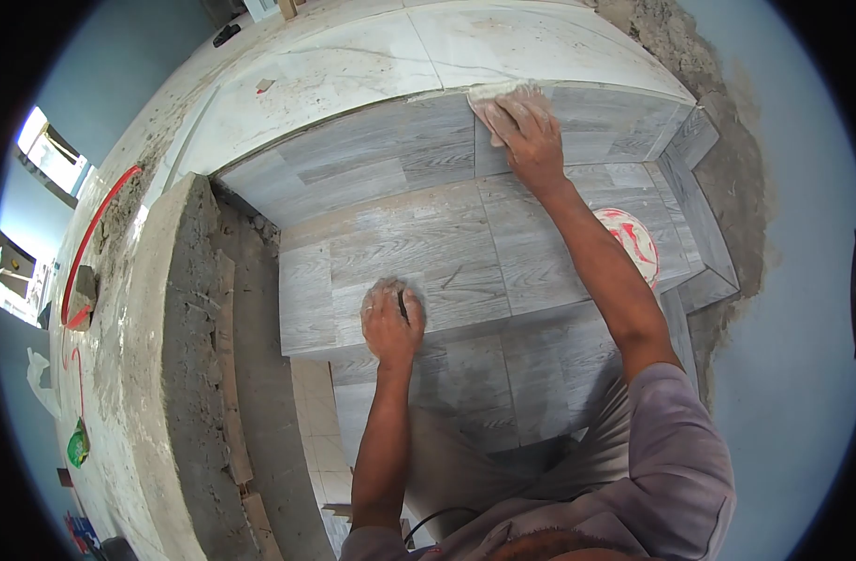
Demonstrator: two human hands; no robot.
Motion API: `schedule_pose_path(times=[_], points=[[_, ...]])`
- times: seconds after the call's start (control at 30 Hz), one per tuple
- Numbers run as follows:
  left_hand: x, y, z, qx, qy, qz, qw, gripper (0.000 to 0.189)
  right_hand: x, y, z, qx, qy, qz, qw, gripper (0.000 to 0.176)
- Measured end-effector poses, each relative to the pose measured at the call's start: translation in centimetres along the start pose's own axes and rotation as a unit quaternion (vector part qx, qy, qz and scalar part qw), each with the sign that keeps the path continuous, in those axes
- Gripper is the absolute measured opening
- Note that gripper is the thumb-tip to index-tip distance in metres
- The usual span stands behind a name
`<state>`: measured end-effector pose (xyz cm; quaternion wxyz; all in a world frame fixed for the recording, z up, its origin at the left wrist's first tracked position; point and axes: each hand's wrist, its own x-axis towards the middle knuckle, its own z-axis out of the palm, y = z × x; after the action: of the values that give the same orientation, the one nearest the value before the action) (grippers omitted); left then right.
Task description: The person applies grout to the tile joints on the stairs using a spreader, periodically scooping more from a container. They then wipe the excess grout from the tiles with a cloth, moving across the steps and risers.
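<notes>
My right hand [531, 136] is at the top of the grey wood-look riser [372, 145]. It presses a pale, white-smeared cloth [484, 95] against the seam where the riser meets the white landing tiles. Lower down, my left hand [390, 323] rests on the grey tiled tread [437, 252], fingers bent and dusty. Something dark shows between its thumb and fingers, but I cannot make out what it is. Beside my right forearm stands a round tub [629, 241] with white and red inside, partly hidden by the arm.
A rough concrete side wall [180, 355] runs along the left, with a gap beside the steps. White marble-look tiles [325, 70] cover the landing above. A red hose [96, 224] and a green packet [78, 443] lie at far left. A blue wall [802, 309] rises on the right.
</notes>
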<state>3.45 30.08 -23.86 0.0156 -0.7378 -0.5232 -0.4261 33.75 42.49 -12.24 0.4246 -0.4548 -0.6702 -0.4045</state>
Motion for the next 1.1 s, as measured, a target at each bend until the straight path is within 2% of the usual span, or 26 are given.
schedule_pose_path(times=[0.13, 0.2, 0.33, 0.43, 0.53, 0.6, 0.63, 0.7, 0.8, 0.87, 0.97, 1.03, 1.1], points=[[0.2, 0.0, 0.0, -0.007, 0.003, 0.005, 1.0, 0.02, -0.3, 0.0, -1.4, -0.002, -0.012, -0.017, 1.0, 0.041], [0.2, 0.1, -0.1, -0.004, 0.003, 0.004, 1.0, 0.02, 0.0, 0.3, -1.6, 0.004, 0.03, 0.002, 1.0, 0.04], [0.2, 0.2, 0.0, -0.001, -0.001, -0.002, 1.0, 0.019, -0.6, 0.9, -0.2, -0.023, 0.03, 0.019, 0.999, 0.042], [0.3, 0.3, -0.1, -0.006, 0.003, -0.003, 1.0, 0.019, -1.6, 0.0, -1.2, -0.021, -0.005, 0.0, 1.0, 0.042], [0.1, 0.1, 0.1, -0.003, 0.009, 0.005, 1.0, 0.019, -1.6, 0.8, -3.0, 0.05, -0.009, 0.013, 0.999, 0.04], [0.1, 0.1, 0.2, 0.002, 0.007, 0.001, 1.0, 0.019, -0.5, 1.8, -3.5, 0.111, 0.082, 0.16, 0.977, 0.037], [0.0, 0.1, 0.2, 0.008, 0.006, -0.001, 1.0, 0.018, 0.1, 2.3, -3.9, 0.112, 0.081, 0.16, 0.978, 0.037], [0.2, 0.2, 0.2, 0.008, 0.011, 0.005, 1.0, 0.019, 1.4, 3.1, -4.2, 0.189, 0.118, 0.346, 0.911, 0.037], [0.3, 0.4, 0.1, 0.002, 0.01, 0.009, 1.0, 0.019, 2.2, 0.9, -2.0, 0.126, 0.114, 0.337, 0.926, 0.038], [0.3, 0.3, 0.0, 0.0, 0.006, 0.006, 1.0, 0.019, 3.1, -2.6, 0.1, 0.142, 0.137, 0.261, 0.945, 0.038], [0.2, 0.2, 0.0, -0.002, 0.002, 0.002, 1.0, 0.019, 4.6, -8.5, 2.7, 0.191, 0.13, 0.21, 0.95, 0.037], [0.3, 0.1, 0.0, 0.014, 0.026, 0.027, 0.999, 0.015, 4.8, -10.1, 3.1, 0.197, 0.124, 0.188, 0.954, 0.037], [0.3, 0.1, 0.0, 0.012, 0.028, 0.028, 0.999, 0.015, 5.0, -10.6, 2.9, 0.271, 0.07, 0.179, 0.943, 0.033]])
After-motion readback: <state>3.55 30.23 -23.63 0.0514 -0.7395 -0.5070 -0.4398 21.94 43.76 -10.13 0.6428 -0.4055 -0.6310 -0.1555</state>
